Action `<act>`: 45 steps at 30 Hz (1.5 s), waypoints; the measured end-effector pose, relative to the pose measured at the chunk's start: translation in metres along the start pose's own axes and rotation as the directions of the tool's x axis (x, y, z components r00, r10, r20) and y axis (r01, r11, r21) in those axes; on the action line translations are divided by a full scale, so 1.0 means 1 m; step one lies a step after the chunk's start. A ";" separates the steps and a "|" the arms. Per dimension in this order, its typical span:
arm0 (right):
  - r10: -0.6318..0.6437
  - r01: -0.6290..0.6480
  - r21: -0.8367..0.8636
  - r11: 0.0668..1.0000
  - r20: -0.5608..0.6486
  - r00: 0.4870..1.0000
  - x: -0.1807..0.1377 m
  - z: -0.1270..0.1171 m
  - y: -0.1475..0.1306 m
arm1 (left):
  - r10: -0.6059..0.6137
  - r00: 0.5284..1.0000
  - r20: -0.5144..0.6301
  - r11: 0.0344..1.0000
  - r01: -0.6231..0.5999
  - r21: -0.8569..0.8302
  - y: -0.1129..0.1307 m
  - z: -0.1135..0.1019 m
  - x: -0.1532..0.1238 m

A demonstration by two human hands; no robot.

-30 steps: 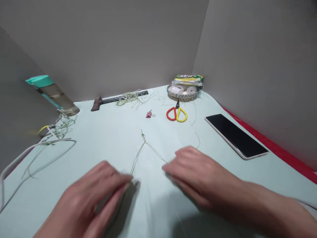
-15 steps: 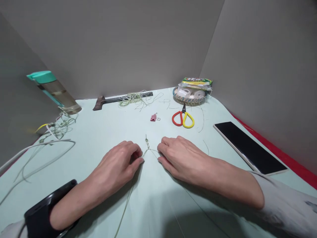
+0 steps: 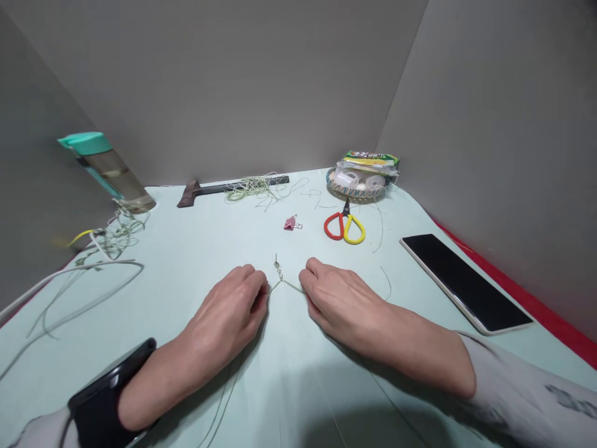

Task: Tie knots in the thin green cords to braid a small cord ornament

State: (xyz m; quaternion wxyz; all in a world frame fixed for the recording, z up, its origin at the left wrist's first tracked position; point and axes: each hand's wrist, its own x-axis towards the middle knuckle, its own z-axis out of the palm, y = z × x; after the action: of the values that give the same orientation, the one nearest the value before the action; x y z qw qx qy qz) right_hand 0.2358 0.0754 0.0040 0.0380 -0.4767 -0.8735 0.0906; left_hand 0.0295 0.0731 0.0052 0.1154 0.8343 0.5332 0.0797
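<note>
As left hand and right hand pinch its strands | knotted cord: between them, slightly farther forward

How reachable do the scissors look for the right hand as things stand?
Probably yes: nothing visible lies between the scissors and the right hand, which would likely have to release the thin cord first.

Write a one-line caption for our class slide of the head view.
Left hand and right hand hold strands either side of a small knotted cord, scissors lying beyond.
</note>
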 end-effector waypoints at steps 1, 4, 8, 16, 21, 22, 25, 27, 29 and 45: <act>0.024 -0.024 0.023 0.999 0.006 1.000 0.001 -0.003 0.001 | -0.009 1.000 -0.006 1.000 0.009 -0.012 0.000 0.000 0.000; 0.081 -0.086 0.132 0.988 0.042 0.996 0.006 -0.010 0.007 | -0.053 0.998 -0.016 0.996 0.052 -0.067 0.001 -0.002 -0.002; 0.081 -0.115 0.303 0.946 0.122 0.989 0.006 -0.016 0.017 | -0.149 0.989 0.024 0.968 0.151 -0.202 0.004 -0.008 -0.004; 0.034 -0.119 0.455 0.882 0.190 0.981 0.000 -0.022 0.014 | -0.217 0.962 0.166 0.858 0.269 -0.438 -0.002 -0.006 -0.003; -0.013 -0.109 0.471 0.876 0.248 0.969 0.003 -0.024 0.016 | -0.259 0.938 0.229 0.820 0.339 -0.462 -0.004 -0.006 -0.002; -0.020 -0.107 0.470 0.876 0.258 0.966 0.004 -0.025 0.016 | -0.268 0.934 0.236 0.813 0.351 -0.464 -0.005 -0.006 -0.001; -0.037 -0.103 0.467 0.878 0.280 0.959 0.007 -0.029 0.016 | -0.292 0.922 0.255 0.793 0.382 -0.474 -0.006 -0.004 0.001; -0.045 -0.100 0.468 0.878 0.289 0.956 0.009 -0.030 0.016 | -0.305 0.915 0.264 0.781 0.399 -0.481 -0.007 -0.002 0.001; -0.051 -0.100 0.477 0.873 0.293 0.955 0.010 -0.030 0.017 | -0.313 0.912 0.266 0.771 0.407 -0.490 -0.008 0.000 0.000; -0.061 -0.135 0.701 0.700 0.247 0.967 0.015 -0.008 0.031 | -0.298 0.932 0.206 0.743 0.362 -0.564 -0.010 0.000 -0.009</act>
State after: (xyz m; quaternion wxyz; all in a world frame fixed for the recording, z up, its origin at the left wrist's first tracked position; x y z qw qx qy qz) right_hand 0.2549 0.1054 0.0058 0.1064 -0.4271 -0.7579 0.4816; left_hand 0.0165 0.0689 0.0021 0.4092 0.6513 0.6138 0.1776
